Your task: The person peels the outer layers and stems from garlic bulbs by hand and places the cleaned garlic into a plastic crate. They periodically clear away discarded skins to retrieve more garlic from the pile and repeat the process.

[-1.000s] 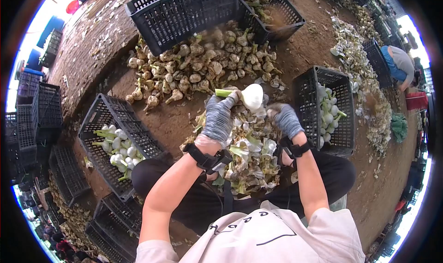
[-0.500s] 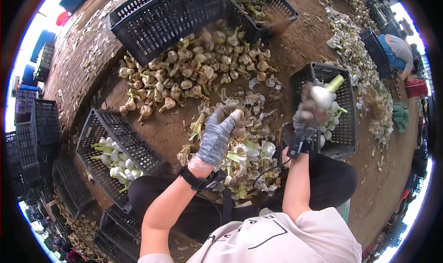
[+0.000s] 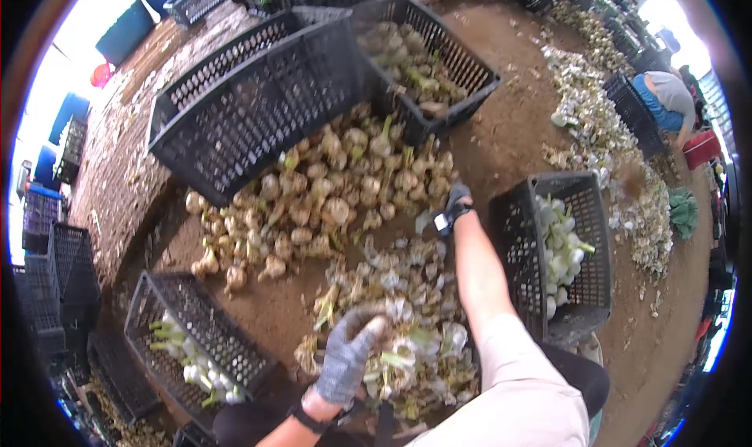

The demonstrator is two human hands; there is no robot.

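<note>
My left hand (image 3: 350, 355), in a grey knit glove, is above the heap of peeled skins and leaves (image 3: 415, 353). Its fingers curl in toward the thumb; whatever may be between them is hidden. My right hand (image 3: 458, 195), gloved too, reaches forward to the right edge of the pile of unpeeled garlic bulbs (image 3: 337, 209). Only the back of that hand shows, small and blurred, so its fingers cannot be made out. Cleaned white garlic (image 3: 559, 247) lies in the black crate (image 3: 513, 247) to my right.
Another black crate (image 3: 227, 333) with cleaned garlic stands at my left. Beyond the pile, a large black crate (image 3: 258, 102) lies tipped beside a crate (image 3: 450, 114) holding unpeeled garlic. Farther right, a person (image 3: 666, 98) bends near a red bucket (image 3: 703, 149).
My right hand has left the right crate, where it held a white garlic bulb, and stretched forward to the pile. That bulb is out of the hand. The view has shifted.
</note>
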